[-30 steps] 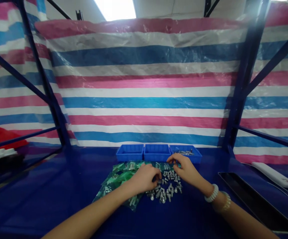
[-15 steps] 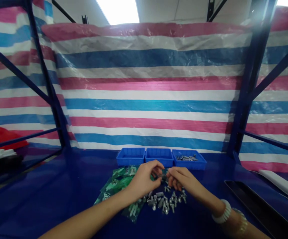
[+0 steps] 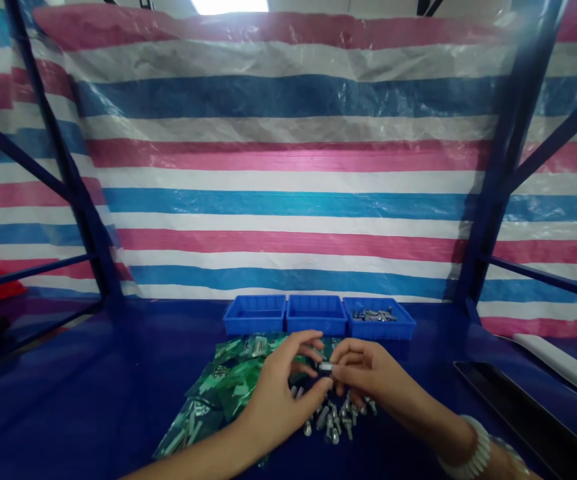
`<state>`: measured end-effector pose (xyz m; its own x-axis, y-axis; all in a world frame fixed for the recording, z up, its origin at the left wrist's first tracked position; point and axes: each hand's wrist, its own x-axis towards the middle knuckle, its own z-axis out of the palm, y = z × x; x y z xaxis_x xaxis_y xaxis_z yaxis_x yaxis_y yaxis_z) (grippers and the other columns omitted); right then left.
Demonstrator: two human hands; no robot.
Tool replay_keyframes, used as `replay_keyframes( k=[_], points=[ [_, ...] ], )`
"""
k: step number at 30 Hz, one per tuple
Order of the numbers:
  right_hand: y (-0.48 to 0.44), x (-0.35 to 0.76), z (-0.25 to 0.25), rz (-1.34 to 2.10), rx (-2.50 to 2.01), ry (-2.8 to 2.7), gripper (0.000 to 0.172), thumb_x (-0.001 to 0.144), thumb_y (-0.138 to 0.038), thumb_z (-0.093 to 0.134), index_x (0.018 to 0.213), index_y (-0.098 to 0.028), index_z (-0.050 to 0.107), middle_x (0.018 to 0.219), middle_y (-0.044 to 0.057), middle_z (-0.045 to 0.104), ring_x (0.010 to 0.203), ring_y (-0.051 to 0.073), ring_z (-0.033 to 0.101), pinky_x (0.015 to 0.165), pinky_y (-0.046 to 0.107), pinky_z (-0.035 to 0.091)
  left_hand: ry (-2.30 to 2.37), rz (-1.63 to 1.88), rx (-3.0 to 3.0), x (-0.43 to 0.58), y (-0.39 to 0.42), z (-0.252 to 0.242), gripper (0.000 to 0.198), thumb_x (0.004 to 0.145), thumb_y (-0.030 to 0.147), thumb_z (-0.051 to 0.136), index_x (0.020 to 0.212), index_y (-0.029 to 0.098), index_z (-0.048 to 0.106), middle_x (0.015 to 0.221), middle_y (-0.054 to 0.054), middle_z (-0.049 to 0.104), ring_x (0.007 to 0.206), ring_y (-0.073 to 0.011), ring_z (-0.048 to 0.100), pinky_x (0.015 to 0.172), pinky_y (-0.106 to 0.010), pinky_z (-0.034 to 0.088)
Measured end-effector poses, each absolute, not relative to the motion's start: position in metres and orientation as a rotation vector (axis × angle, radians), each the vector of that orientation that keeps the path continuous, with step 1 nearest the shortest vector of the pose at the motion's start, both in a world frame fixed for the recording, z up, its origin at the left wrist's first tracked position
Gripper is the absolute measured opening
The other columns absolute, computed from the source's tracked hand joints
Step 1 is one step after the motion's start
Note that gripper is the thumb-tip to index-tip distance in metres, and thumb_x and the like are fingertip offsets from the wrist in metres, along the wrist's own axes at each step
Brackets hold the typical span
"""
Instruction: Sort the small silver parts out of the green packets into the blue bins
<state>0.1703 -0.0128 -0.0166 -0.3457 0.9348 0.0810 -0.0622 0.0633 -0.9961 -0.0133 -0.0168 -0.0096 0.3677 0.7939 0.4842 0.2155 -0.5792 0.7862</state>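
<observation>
A small silver cylindrical metal piece (image 3: 325, 367) is pinched between the thumb and fingers of my right hand (image 3: 363, 367). Its finer shape is too small to make out. My left hand (image 3: 288, 380) is curved around the piece's free end, with thumb and fingers apart and nothing visible held in them. Below both hands lies a loose pile of silver bolt-like metal parts (image 3: 336, 420), partly covered by my left thumb and right fingers. Green-tinted plastic bags (image 3: 233, 387) with metal parts inside spread out under and left of my left forearm.
Three blue bins stand in a row behind the hands: a left bin (image 3: 254, 327), a middle bin (image 3: 317, 327) and a right bin (image 3: 382, 331) containing metal parts (image 3: 374, 315). A dark flat slab (image 3: 518, 407) and a white device (image 3: 561, 362) lie at right. Blue rack posts (image 3: 493, 180) flank the table.
My right hand has turned, bringing a silver piece into sight at its fingertips. The left hand has opened wider beneath it. The camera view has tipped down and moved slightly closer.
</observation>
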Motion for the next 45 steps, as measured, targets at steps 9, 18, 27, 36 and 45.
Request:
replay_keyframes(
  k=[9,18,27,36,45],
  points=[
    [-0.016,0.169,-0.019,1.099,-0.788,-1.649,0.013,0.071,-0.011,0.064,0.079,-0.020,0.059,0.082,0.001,0.059,0.076,0.015,0.057,0.059,0.023,0.046,0.878,1.045,1.525,-0.013,-0.018,-0.010,0.022,0.076,0.033,0.069,0.088,0.016,0.065,0.070,-0.001,0.067,0.070,-0.0156,0.065,0.068,-0.026,0.052],
    [0.014,0.208,-0.017,0.565,-0.872,-1.251,0.017,0.069,-0.015,0.053,0.084,-0.019,0.059,0.081,0.004,0.059,0.076,0.019,0.056,0.069,0.031,0.047,0.879,1.209,2.160,0.044,0.040,0.014,0.011,0.079,0.014,0.061,0.089,0.014,0.066,0.092,-0.008,0.071,0.086,-0.0178,0.067,0.075,-0.028,0.055],
    [0.013,0.202,-0.014,0.490,-0.942,-1.604,0.016,0.068,-0.010,0.054,0.074,-0.019,0.065,0.072,0.001,0.065,0.066,0.018,0.057,0.060,0.028,0.043,0.835,1.127,2.520,0.056,0.076,0.009,0.027,0.074,0.007,0.063,0.098,0.019,0.065,0.107,-0.006,0.067,0.108,-0.0237,0.055,0.098,-0.042,0.040],
    [-0.004,0.162,-0.033,0.335,-1.062,-2.343,0.013,0.076,-0.013,0.070,0.086,-0.021,0.074,0.084,0.005,0.067,0.085,0.022,0.058,0.081,0.035,0.042,0.954,1.161,2.529,-0.037,0.016,-0.002,0.023,0.082,0.008,0.047,0.092,0.021,0.064,0.097,-0.005,0.067,0.097,-0.0207,0.059,0.090,-0.036,0.045],
    [0.004,0.154,-0.032,0.420,-1.068,-2.287,0.008,0.071,-0.013,0.075,0.072,-0.020,0.070,0.081,0.002,0.067,0.084,0.021,0.060,0.082,0.034,0.042,1.012,1.175,2.339,-0.037,0.009,-0.013,0.019,0.083,0.015,0.050,0.095,0.020,0.063,0.097,-0.005,0.066,0.092,-0.0207,0.061,0.084,-0.034,0.048]
  ],
)
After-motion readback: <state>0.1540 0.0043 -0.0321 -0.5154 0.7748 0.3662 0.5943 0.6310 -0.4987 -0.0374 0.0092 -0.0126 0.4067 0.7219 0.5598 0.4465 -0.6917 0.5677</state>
